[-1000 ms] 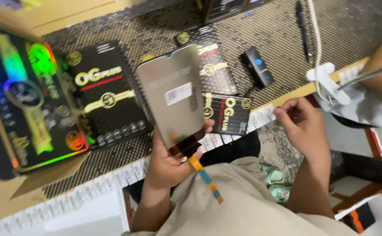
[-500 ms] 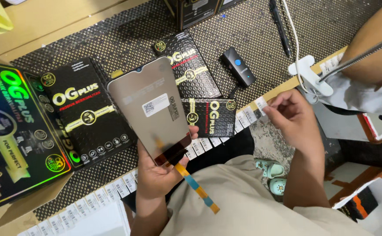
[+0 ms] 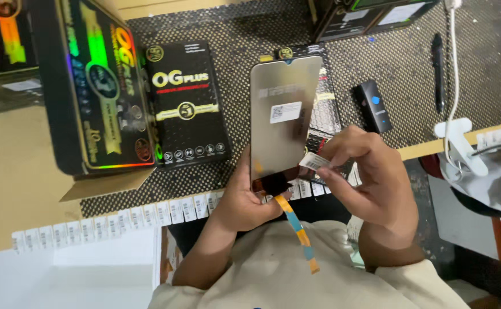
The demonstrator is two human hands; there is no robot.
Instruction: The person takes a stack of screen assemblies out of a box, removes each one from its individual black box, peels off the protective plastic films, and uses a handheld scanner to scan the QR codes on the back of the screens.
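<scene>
Left hand point(image 3: 245, 197) grips phone screen point(image 3: 282, 117) (upright); right hand point(image 3: 365, 171) pinches sticker point(image 3: 313, 162).

A phone screen panel point(image 3: 282, 117) is held upright by the left hand point(image 3: 245, 197), orange ribbon cable point(image 3: 297, 232) dangling below. A small barcode sticker point(image 3: 313, 162) is pinched at its edge by the right hand point(image 3: 371, 174). Black boxes point(image 3: 184, 103) are laid on the mat point(image 3: 233, 34).
</scene>
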